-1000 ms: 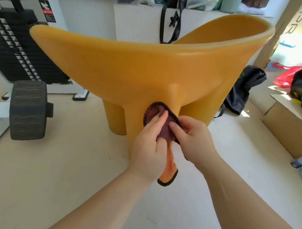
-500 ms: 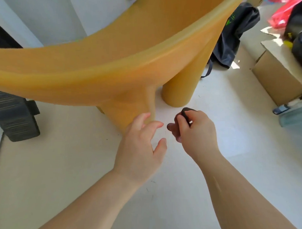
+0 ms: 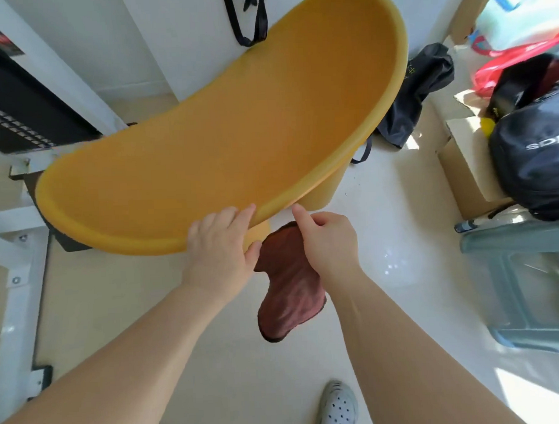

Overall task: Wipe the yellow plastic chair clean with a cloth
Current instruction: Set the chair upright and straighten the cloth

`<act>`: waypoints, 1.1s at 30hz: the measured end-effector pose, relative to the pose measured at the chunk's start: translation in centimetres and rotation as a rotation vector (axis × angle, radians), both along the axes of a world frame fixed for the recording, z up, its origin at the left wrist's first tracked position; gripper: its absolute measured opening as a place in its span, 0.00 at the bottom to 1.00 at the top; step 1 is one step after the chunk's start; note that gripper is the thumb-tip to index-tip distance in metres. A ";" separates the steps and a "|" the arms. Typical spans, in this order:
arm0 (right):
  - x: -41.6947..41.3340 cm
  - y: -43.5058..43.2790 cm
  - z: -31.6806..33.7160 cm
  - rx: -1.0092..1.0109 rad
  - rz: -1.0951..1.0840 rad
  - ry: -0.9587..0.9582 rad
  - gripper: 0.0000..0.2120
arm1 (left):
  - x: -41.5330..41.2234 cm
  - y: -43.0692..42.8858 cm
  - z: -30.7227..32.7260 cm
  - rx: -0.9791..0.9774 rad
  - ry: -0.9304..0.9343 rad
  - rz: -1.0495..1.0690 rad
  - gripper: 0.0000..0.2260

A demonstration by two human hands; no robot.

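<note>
1. We are looking down into the yellow chair. It is standing on the floor right in front of us, and its near rim is by our hands.
2. Our left hand is gripping that near rim. The fingers are lying over the top, and the thumb is tucked under.
3. Our right hand is curling around the top of the cloth and holding it. One finger is sticking up close to the rim.
4. The dark red cloth is hanging down between our arms, just below the rim. We cannot tell if it is touching the chair.
5. A black bag and a box are sitting close together off to the right. A shoe is showing at the bottom.
</note>
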State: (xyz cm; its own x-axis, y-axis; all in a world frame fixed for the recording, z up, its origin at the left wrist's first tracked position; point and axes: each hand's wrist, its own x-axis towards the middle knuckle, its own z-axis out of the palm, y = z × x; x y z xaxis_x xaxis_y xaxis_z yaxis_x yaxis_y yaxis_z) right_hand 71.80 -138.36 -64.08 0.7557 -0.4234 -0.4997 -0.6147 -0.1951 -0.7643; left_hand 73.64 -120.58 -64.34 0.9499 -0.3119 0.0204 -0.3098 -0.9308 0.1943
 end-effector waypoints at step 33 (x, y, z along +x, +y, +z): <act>4.0 -6.2 2.5 -0.101 0.146 0.312 0.11 | 1.9 -6.2 3.9 -0.159 0.818 -0.194 0.12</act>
State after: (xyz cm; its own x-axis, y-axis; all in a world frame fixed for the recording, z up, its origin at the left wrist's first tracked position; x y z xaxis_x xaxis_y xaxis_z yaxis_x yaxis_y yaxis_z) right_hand 75.82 -144.51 -61.56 0.6292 -0.3817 -0.6771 -0.7757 -0.3632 -0.5162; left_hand 75.52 -126.77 -60.39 0.6149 -0.5219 -0.5912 -0.1659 -0.8185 0.5501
